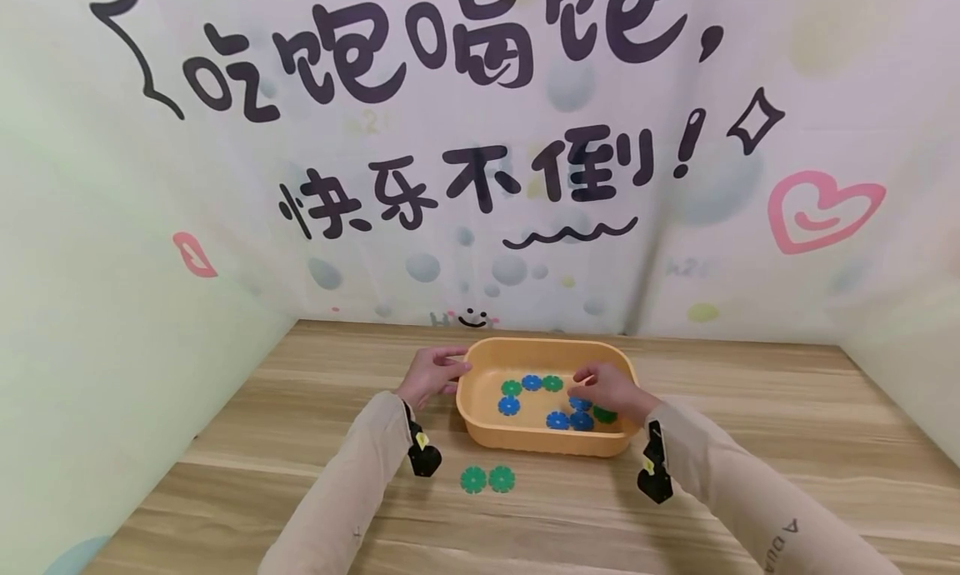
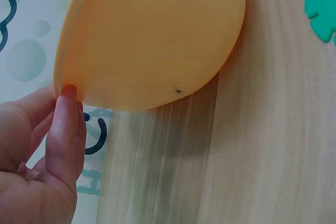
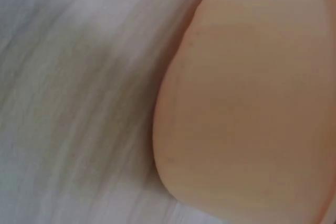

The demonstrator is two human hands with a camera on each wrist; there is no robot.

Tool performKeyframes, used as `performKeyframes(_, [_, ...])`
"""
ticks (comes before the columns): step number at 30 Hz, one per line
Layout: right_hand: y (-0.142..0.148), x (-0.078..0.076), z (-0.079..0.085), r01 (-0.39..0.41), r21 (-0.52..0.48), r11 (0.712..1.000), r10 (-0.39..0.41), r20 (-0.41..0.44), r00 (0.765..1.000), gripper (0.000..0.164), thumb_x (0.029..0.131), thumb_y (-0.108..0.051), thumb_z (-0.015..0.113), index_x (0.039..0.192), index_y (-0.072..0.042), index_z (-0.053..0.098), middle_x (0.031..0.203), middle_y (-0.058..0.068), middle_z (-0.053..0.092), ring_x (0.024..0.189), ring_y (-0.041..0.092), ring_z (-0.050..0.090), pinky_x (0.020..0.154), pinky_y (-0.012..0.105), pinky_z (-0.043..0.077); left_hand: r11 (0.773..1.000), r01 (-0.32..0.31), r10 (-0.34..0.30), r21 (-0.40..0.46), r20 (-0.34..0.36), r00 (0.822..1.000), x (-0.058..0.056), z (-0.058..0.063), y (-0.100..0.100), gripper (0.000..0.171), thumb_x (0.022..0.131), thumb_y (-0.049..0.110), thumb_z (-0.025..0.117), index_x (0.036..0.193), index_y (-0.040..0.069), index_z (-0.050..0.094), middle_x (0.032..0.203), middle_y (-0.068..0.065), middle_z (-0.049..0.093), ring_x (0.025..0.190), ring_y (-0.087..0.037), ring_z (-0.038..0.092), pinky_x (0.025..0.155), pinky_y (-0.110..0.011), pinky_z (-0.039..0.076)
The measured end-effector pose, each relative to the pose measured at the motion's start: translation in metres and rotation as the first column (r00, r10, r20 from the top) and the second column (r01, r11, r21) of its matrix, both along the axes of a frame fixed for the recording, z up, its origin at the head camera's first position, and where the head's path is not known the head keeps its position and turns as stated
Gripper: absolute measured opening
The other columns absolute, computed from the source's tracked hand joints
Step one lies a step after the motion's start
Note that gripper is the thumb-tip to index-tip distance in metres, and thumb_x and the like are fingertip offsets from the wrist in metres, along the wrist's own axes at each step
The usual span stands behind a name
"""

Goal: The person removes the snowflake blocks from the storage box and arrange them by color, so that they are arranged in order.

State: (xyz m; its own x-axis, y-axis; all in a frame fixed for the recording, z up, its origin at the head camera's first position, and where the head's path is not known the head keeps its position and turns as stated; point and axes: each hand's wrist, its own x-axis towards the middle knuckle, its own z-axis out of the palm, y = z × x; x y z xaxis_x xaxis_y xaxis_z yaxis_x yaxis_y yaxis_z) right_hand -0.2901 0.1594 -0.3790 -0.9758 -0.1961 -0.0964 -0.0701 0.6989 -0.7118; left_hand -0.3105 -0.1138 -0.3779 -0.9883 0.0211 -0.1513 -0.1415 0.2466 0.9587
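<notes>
An orange plastic basin (image 1: 525,438) stands on the wooden table. My left hand (image 1: 431,373) pinches its rim at the left end; in the left wrist view the fingers (image 2: 64,140) lie against the outer wall. My right hand (image 1: 609,389) reaches over the right end into the basin, fingertips right at a blue notched disc (image 1: 580,403). I cannot tell whether it holds that disc. Another blue disc (image 1: 557,421) and a green disc (image 1: 604,414) lie close by. The right wrist view shows only the basin's outer wall (image 3: 241,103) and tabletop, with the hand hidden.
Further green and blue discs, among them a blue one (image 1: 508,406), lie in the basin's left and back part. Two green discs (image 1: 487,479) sit side by side on the table (image 1: 360,508) before the basin. A printed cloth (image 1: 465,258) hangs behind the table.
</notes>
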Motion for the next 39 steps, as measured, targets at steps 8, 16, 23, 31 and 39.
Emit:
performKeyframes(8, [-0.005,0.006,0.003,-0.002,0.025,1.0,0.0,0.076,0.997,0.03,0.083,-0.018,0.061,0.104,0.002,0.057,0.102,0.014,0.055,0.09,0.026,0.05,0.079,0.038,0.046,1.0,0.013,-0.013,-0.002,0.003,1.0,0.0,0.0,0.001,0.036,0.08,0.009,0.064,0.116,0.005,0.058,0.093,-0.013,0.059,0.071,-0.017,0.062,0.064,-0.031,0.053])
performKeyframes(16, [-0.005,0.009,0.006,0.008,-0.063,0.998,0.004,0.176,0.984,0.036,0.084,-0.02,0.06,0.111,0.002,0.052,0.104,0.014,0.054,0.086,0.023,0.052,0.074,0.035,0.048,1.0,0.015,-0.015,0.003,-0.007,1.0,0.0,0.0,0.0,0.037,0.081,0.009,0.064,0.117,0.005,0.058,0.092,-0.013,0.059,0.073,-0.019,0.062,0.064,-0.031,0.053])
performKeyframes(23, [-0.005,0.015,0.007,-0.009,-0.107,0.994,0.033,0.224,0.974,0.039,0.083,-0.016,0.062,0.115,0.002,0.047,0.107,0.016,0.052,0.084,0.021,0.054,0.064,0.034,0.051,1.0,0.016,-0.016,0.001,-0.005,1.0,0.0,-0.003,0.0,0.037,0.081,0.009,0.064,0.117,0.005,0.058,0.093,-0.013,0.059,0.075,-0.018,0.062,0.064,-0.031,0.053])
performKeyframes(31, [-0.005,0.016,0.005,-0.052,-0.162,0.985,0.091,0.241,0.966,0.035,0.076,-0.004,0.068,0.107,0.001,0.052,0.095,0.013,0.054,0.071,0.017,0.053,0.057,0.028,0.05,1.0,0.011,-0.011,0.004,-0.005,1.0,0.0,-0.003,0.0,0.037,0.08,0.009,0.065,0.117,0.006,0.058,0.091,-0.012,0.059,0.077,-0.02,0.062,0.062,-0.03,0.053])
performKeyframes(39, [-0.006,0.015,0.005,-0.132,-0.155,0.979,0.171,0.275,0.946,0.027,0.077,0.001,0.065,0.103,0.001,0.056,0.08,0.007,0.051,0.053,0.011,0.041,0.047,0.018,0.035,1.0,0.016,-0.016,0.006,-0.01,1.0,0.0,-0.001,0.0,0.037,0.081,0.009,0.064,0.117,0.006,0.057,0.091,-0.012,0.059,0.081,-0.024,0.062,0.063,-0.029,0.053])
